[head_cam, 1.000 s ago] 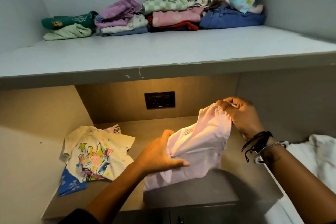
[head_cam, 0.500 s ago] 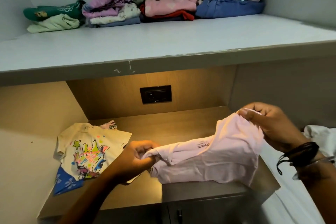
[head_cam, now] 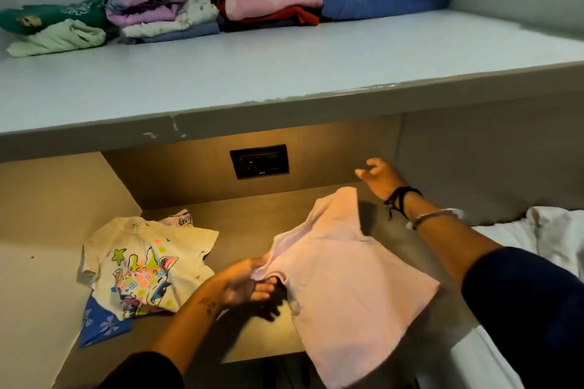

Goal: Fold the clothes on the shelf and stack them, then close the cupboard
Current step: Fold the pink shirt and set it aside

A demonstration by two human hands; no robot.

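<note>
Head view: shelf (head_cam: 284,79) (clothes (head_cam: 221,0), perhaps folded)

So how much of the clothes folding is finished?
Done: folded piles sit on the upper shelf. In hand: the pink shirt lies spread out, the left hand pinching its edge, the right hand open above. Left: that shirt, the cartoon shirt, stacking, closing the cupboard.

Pink shirt (head_cam: 344,275) soft matt cloth; lower shelf (head_cam: 252,218) matt wood-grain; upper shelf (head_cam: 284,66) smooth, chipped edge.

Pink shirt (head_cam: 344,275) — left hand (head_cam: 243,281) pinching
</note>
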